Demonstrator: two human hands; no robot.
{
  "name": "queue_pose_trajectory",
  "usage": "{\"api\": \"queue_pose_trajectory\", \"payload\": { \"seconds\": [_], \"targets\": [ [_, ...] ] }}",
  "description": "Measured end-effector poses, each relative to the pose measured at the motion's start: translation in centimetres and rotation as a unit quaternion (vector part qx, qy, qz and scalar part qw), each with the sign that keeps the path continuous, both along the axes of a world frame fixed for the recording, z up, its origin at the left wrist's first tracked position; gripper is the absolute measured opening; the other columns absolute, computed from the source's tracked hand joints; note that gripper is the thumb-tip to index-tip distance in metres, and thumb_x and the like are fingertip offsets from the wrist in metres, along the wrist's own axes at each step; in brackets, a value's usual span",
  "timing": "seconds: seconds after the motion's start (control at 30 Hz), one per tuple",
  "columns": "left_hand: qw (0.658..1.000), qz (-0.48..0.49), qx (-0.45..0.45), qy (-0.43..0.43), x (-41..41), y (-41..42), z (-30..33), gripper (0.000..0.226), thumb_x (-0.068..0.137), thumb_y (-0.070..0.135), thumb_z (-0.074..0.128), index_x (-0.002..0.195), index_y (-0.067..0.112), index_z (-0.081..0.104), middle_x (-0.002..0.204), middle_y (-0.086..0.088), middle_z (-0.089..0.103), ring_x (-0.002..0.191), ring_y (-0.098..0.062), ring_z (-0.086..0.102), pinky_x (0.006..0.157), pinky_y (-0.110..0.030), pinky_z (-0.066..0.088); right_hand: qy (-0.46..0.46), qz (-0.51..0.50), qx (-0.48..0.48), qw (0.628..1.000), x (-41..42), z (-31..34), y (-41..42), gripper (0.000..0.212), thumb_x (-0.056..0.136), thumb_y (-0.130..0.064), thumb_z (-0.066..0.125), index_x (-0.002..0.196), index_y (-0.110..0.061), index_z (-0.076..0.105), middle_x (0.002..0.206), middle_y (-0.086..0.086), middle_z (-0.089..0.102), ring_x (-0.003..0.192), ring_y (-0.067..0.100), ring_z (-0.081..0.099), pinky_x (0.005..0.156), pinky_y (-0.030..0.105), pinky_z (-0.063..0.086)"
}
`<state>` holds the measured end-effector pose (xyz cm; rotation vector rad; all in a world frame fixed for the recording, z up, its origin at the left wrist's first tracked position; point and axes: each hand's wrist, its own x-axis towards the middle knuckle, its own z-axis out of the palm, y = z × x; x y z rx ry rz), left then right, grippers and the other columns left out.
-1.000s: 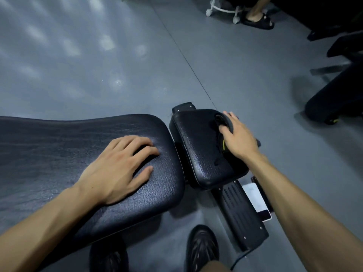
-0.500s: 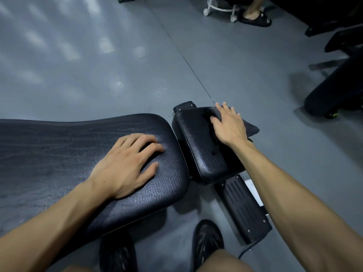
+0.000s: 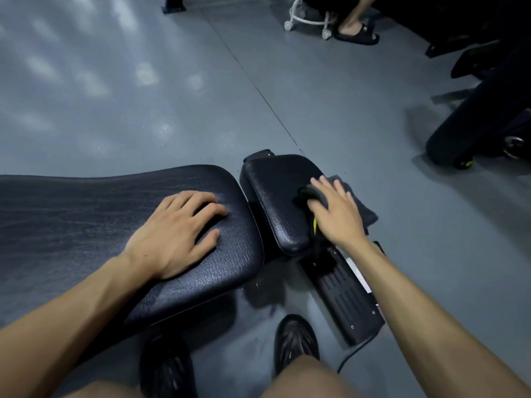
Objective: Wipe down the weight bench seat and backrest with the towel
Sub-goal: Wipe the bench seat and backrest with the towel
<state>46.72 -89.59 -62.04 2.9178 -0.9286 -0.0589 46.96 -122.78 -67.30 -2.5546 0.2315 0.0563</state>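
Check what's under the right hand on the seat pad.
The right hand lies flat on a dark grey towel, pressing it to the seat pad. The towel's edge hangs off the pad's right side. The pad surface beneath is hidden.

We've got bare floor point(image 3: 143, 96) across the upper left of frame. Upper right is blocked: dark equipment point(image 3: 482, 124) and a wheeled stool base point(image 3: 309, 17). Narrow gap between backrest point(image 3: 86, 219) and seat point(image 3: 275, 196).

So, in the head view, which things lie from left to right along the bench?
backrest pad → left hand → seat pad → right hand → grey towel
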Motion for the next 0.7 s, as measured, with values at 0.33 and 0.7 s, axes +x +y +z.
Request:
{"api": "queue_pose_trajectory", "payload": {
  "seconds": [0.33,0.7],
  "targets": [
    [1.0,-0.007,0.002,-0.012,-0.2,0.0,-0.2,0.042,0.098,0.05,0.037,0.134,0.033,0.051,0.137,0.007,0.049,0.129,-0.02,0.045,0.11,-0.039,0.033,-0.087,0.181,-0.042,0.979,-10.5,0.3,6.0,0.076,0.09,-0.029,0.057,0.16,-0.03,0.027,0.17,-0.011,0.014,0.158,0.013,0.001,0.128,0.037,0.0],
    [1.0,-0.008,-0.005,-0.017,-0.1,0.1,-0.3,0.042,0.098,0.051,0.036,0.133,0.033,0.052,0.138,0.007,0.049,0.13,-0.02,0.044,0.11,-0.039,0.033,-0.092,0.125,-0.076,0.985,-6.8,0.7,7.0,0.069,0.094,-0.033,0.055,0.159,-0.028,0.031,0.17,-0.005,0.018,0.158,0.021,0.008,0.128,0.042,0.005]
  ]
}}
